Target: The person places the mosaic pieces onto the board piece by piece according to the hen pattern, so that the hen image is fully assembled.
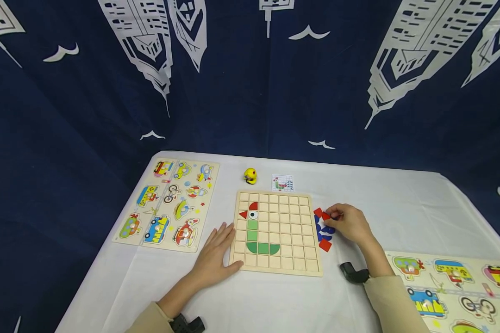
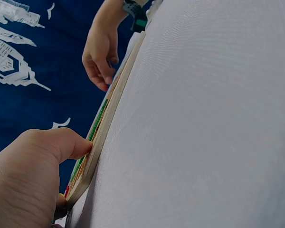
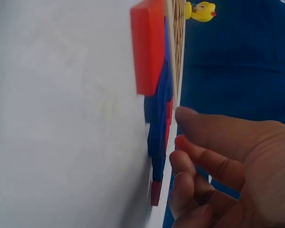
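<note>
My left hand (image 1: 214, 257) lies spread at the near left corner of the wooden grid board (image 1: 296, 265), and its thumb touches the board's edge in the left wrist view. On the board are a red quarter-round piece (image 1: 253, 206), a red triangle (image 1: 243, 214), a round eye piece (image 1: 253, 215) and several green pieces (image 1: 263, 248). Right of the board, my right hand (image 1: 349, 223) pinches a small red piece (image 1: 326, 216) between thumb and index finger. Its exact shape is partly hidden. Beneath and beside that hand lie several blue pieces (image 1: 327, 230) and a red square (image 1: 325, 245).
A picture card (image 1: 282, 182) and a yellow toy duck (image 1: 250, 175) sit behind the board. One vehicle puzzle board (image 1: 210, 185) lies at left, another (image 1: 450, 273) at the near right. The white tabletop (image 1: 400, 203) ends at a dark blue curtain (image 1: 241, 106).
</note>
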Action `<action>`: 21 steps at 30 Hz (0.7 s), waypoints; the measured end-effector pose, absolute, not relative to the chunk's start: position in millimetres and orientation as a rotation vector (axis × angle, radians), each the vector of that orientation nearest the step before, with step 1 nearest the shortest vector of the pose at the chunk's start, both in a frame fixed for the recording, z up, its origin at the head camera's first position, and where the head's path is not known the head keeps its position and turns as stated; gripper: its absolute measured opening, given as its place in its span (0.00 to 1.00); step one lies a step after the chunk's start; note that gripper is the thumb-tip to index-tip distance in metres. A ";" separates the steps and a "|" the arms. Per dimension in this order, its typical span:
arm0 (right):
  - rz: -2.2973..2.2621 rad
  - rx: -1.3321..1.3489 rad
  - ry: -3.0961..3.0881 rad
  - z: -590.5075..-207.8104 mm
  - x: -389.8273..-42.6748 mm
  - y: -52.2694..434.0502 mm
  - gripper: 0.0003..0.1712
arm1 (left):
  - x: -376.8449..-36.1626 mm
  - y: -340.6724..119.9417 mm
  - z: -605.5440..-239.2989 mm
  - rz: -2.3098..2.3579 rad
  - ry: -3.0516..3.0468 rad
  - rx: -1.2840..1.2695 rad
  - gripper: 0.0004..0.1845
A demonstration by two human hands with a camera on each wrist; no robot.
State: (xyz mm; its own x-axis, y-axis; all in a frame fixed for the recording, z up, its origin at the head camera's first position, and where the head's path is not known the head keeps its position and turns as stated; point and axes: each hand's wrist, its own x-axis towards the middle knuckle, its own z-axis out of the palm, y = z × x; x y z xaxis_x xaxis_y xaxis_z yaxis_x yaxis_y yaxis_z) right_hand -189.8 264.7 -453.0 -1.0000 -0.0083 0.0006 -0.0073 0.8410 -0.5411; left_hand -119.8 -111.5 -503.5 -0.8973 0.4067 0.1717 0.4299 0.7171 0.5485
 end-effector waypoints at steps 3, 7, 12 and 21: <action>-0.855 0.009 3.000 -453.9 -192.0 263.7 0.15 | -119.7 -111.5 -503.3 -0.936 -2.854 -0.707 0.45; -0.820 0.041 2.993 -455.3 -194.0 263.6 0.15 | -119.5 -111.7 -502.8 -0.938 -2.856 -0.713 0.44; -0.800 0.059 2.995 -456.3 -195.1 263.9 0.15 | -120.0 -111.9 -503.5 -0.936 -2.879 -0.703 0.45; -0.733 0.082 3.026 -451.9 -194.4 262.8 0.10 | -119.8 -112.3 -504.4 -0.941 -2.820 -0.719 0.44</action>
